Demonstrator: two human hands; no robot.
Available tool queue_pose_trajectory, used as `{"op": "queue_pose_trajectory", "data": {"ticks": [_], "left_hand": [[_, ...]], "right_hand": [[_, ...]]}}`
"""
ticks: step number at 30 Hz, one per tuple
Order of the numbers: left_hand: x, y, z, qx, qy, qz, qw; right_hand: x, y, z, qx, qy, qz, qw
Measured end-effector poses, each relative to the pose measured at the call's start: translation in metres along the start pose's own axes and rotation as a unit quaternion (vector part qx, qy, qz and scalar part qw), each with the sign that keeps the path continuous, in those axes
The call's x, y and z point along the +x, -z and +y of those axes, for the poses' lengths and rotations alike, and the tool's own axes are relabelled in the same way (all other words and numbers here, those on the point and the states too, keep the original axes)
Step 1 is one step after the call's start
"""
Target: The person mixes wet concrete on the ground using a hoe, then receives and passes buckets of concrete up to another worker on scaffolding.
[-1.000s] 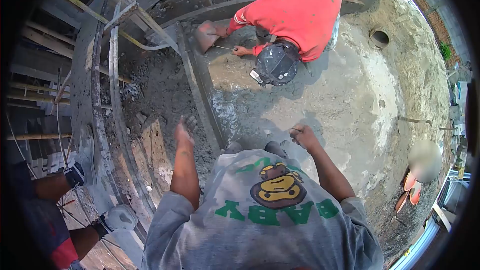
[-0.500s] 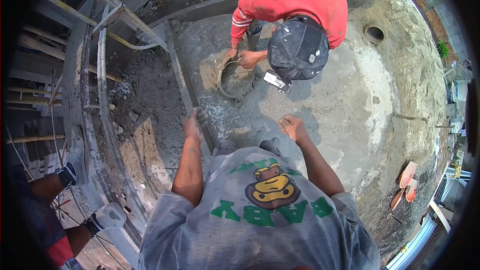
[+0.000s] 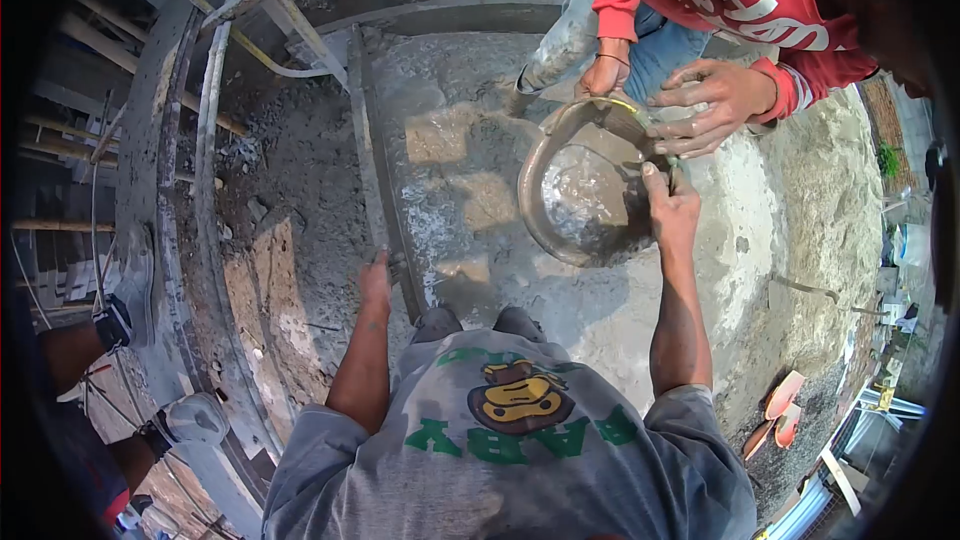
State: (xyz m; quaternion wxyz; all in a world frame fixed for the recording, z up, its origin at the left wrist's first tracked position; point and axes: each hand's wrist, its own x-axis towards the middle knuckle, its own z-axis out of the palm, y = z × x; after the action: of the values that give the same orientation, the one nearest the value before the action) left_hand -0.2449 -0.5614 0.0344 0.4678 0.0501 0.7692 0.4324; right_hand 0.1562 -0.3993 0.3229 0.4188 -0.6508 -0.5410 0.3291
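My right hand (image 3: 672,202) is closed on the near-right rim of a mortar-caked bucket (image 3: 538,208), whose open mouth faces up toward me. Grey, wet residue coats its inside. Across from me, a co-worker's hand (image 3: 606,72) grips the far rim, while that person's other hand (image 3: 712,105), fingers spread, is beside the right rim. My left hand (image 3: 376,285) is closed at the edge of a long, straight board (image 3: 372,155) lying on the floor; its fingers are partly hidden.
Wet grey concrete (image 3: 480,155) spreads under the bucket. Rough rubble ground (image 3: 285,160) lies left of the board. A metal scaffold frame (image 3: 285,15) stands at upper left. Another person's shoe (image 3: 195,420) is at lower left. Orange pieces (image 3: 785,395) lie at right.
The bucket has been lifted off the floor and moved right, closer to me. My right hand has reached forward onto its rim. The co-worker has straightened and shifted right.
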Motion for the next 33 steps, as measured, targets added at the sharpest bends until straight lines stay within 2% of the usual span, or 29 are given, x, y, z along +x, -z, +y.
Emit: {"op": "queue_pose_trajectory", "data": {"ticks": [3, 5, 7, 9, 12, 14, 15, 16, 17, 18, 20, 22, 24, 26, 28, 31, 33], "left_hand": [[0.012, -0.009, -0.015, 0.092, 0.050, -0.032, 0.994], [-0.035, -0.026, 0.030, 0.039, 0.008, -0.124, 0.992], [-0.044, -0.037, 0.037, -0.020, -0.023, -0.159, 0.987], [-0.048, -0.053, 0.048, -0.019, 0.068, -0.162, 0.984], [-0.061, -0.084, 0.068, -0.045, 0.094, -0.311, 0.945], [-0.085, -0.107, 0.091, -0.100, 0.125, -0.399, 0.903], [-0.046, -0.135, 0.059, -0.185, 0.139, -0.487, 0.842], [-0.063, -0.133, 0.078, -0.319, 0.126, -0.515, 0.786], [-0.083, -0.131, 0.100, -0.444, 0.125, -0.546, 0.699], [-0.096, -0.117, 0.114, -0.498, 0.111, -0.560, 0.653], [-0.110, -0.073, 0.155, -0.543, 0.040, -0.564, 0.621], [-0.121, -0.019, 0.192, -0.569, -0.056, -0.530, 0.626], [-0.134, 0.027, 0.230, -0.595, -0.154, -0.490, 0.618], [-0.152, 0.060, 0.256, -0.619, -0.229, -0.439, 0.610], [-0.168, 0.087, 0.281, -0.640, -0.297, -0.388, 0.593], [-0.181, 0.114, 0.314, -0.600, -0.382, -0.310, 0.631], [-0.165, 0.127, 0.328, -0.596, -0.416, -0.281, 0.627]], "right_hand": [[-0.021, 0.002, -0.115, -0.133, 0.020, -0.140, 0.981], [-0.024, -0.006, -0.153, -0.140, 0.026, -0.153, 0.978], [-0.017, -0.013, -0.187, -0.151, 0.015, -0.165, 0.975], [-0.012, -0.017, -0.218, -0.071, 0.005, -0.163, 0.984], [-0.018, -0.025, -0.269, 0.036, 0.017, -0.199, 0.979], [-0.029, -0.040, -0.305, 0.081, 0.034, -0.233, 0.968], [-0.035, -0.047, -0.321, 0.098, 0.049, -0.256, 0.961], [-0.043, -0.053, -0.337, 0.111, 0.065, -0.277, 0.952], [-0.049, -0.063, -0.351, 0.077, 0.079, -0.298, 0.948], [-0.057, -0.071, -0.366, 0.032, 0.094, -0.301, 0.948], [-0.067, -0.092, -0.389, -0.041, 0.250, -0.309, 0.917], [-0.083, -0.110, -0.418, -0.084, 0.248, -0.306, 0.915], [-0.085, -0.137, -0.437, -0.119, 0.336, -0.294, 0.887], [-0.088, -0.165, -0.460, -0.085, 0.407, -0.301, 0.858], [-0.099, -0.189, -0.492, -0.096, 0.465, -0.284, 0.833], [-0.109, -0.219, -0.539, -0.081, 0.526, -0.243, 0.811], [-0.115, -0.238, -0.562, -0.076, 0.539, -0.243, 0.803]]}}
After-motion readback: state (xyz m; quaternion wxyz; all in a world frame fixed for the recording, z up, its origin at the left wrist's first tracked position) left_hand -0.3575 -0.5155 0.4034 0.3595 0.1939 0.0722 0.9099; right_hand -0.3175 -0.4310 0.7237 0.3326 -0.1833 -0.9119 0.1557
